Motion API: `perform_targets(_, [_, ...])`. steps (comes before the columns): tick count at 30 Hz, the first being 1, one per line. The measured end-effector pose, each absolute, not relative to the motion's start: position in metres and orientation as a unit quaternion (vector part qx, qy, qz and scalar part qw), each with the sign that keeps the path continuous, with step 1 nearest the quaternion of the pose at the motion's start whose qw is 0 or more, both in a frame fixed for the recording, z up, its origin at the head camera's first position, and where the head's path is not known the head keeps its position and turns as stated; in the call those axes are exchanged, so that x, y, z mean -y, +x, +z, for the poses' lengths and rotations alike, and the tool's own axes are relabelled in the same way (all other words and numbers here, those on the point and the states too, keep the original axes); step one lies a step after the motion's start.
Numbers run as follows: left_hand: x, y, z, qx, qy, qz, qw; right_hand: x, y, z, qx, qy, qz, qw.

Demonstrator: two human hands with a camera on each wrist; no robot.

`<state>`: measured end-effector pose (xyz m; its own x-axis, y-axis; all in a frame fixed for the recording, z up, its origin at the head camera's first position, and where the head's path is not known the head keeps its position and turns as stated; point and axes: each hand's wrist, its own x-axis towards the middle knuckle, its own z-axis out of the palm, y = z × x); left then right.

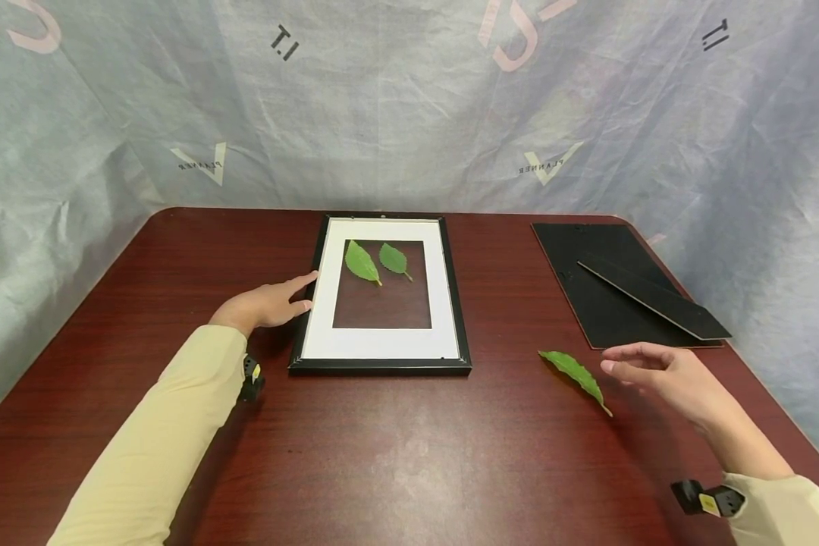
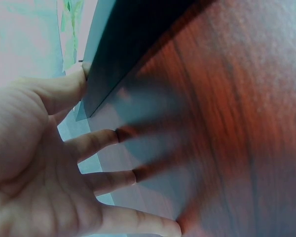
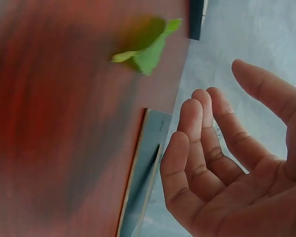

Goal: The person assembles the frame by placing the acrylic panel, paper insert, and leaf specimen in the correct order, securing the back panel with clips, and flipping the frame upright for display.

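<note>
A black picture frame (image 1: 460,334) with a white mat (image 1: 382,343) lies on the table. Inside the mat's opening are two green leaves, a broader one (image 1: 362,263) on the left and a smaller serrated one (image 1: 393,259) beside it. My left hand (image 1: 262,305) touches the frame's left edge, fingers spread; in the left wrist view its other fingertips reach the tabletop. A third, longer leaf (image 1: 576,374) lies on the table to the right. Just right of that leaf hovers my right hand (image 1: 669,379), fingers loosely bent, with nothing between them in the right wrist view.
At the back right lies a black backing board (image 1: 587,280), its stand flap (image 1: 655,299) raised at an angle. The reddish-brown table (image 1: 382,455) has a pale printed sheet (image 1: 409,114) hanging behind it and at both sides.
</note>
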<state>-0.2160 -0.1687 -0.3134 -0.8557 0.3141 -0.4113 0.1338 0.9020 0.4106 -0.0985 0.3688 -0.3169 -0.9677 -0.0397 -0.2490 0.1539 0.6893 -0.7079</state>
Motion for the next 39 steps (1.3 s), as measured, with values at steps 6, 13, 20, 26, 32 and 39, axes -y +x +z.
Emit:
perform_targets(6, [0.169, -0.215, -0.312, -0.945, 0.115, 0.189, 0.242, -0.371, -0.092, -0.325, -0.897, 0.034, -0.414, 0.15])
perform_targets(13, [0.169, -0.215, -0.313, -0.944, 0.113, 0.189, 0.244, -0.373, -0.089, -0.331, -0.905, 0.043, -0.388, 0.167])
perform_targets(20, [0.169, -0.214, -0.311, -0.945, 0.114, 0.185, 0.244, -0.366, -0.089, -0.334, -0.934, 0.045, -0.315, 0.163])
perform_targets(26, [0.169, -0.215, -0.312, -0.946, 0.118, 0.181, 0.241, -0.36, -0.094, -0.336, -0.956, 0.029, -0.252, 0.147])
perform_targets(32, [0.169, -0.215, -0.313, -0.944, 0.12, 0.185, 0.244, -0.356, -0.095, -0.336, -0.963, 0.019, -0.23, 0.141])
perform_targets(39, [0.169, -0.215, -0.312, -0.944, 0.12, 0.186, 0.244, -0.354, -0.096, -0.335, -0.964, 0.01, -0.228, 0.14])
